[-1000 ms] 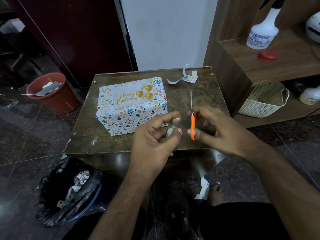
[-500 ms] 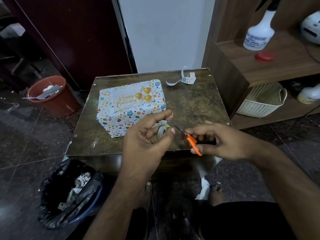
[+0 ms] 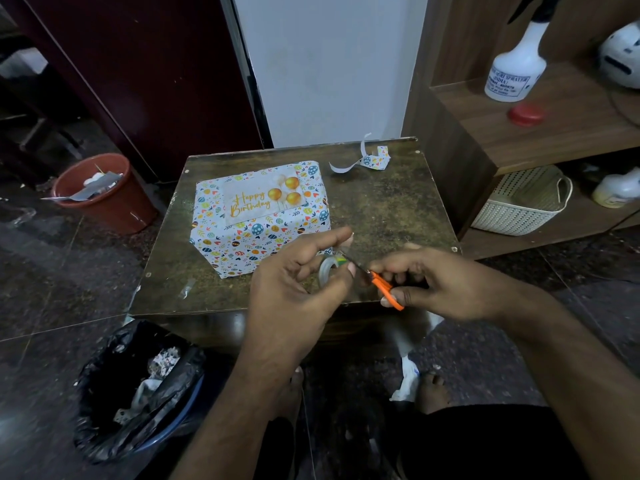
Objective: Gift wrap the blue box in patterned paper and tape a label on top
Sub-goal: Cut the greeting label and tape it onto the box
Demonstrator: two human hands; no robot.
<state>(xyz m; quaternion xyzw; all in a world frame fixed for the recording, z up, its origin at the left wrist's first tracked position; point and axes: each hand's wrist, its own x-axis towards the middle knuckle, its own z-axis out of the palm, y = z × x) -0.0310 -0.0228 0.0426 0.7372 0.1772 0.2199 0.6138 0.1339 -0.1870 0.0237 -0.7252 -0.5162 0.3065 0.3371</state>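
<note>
Wrapping looks done: box [image 3: 259, 220] sits papered on the desk [image 3: 381, 209], label [image 3: 265, 199] on top, while left fingers [image 3: 341, 270] pinch tape [image 3: 327, 270] and right hand [image 3: 440, 284] grips scissors [image 3: 384, 287], apparently cutting.

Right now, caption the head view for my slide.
Left hand holds tape roll, right hand scissors, beside wrapped box.

The left hand [image 3: 294, 282] covers the near corner of the wrapped box [image 3: 259, 216] and most of the tape roll [image 3: 327, 270]. The scissors [image 3: 375, 277] blades' tips vanish behind that roll. Right of the box, the picture's edge cuts off the helmet [image 3: 621, 55].
</note>
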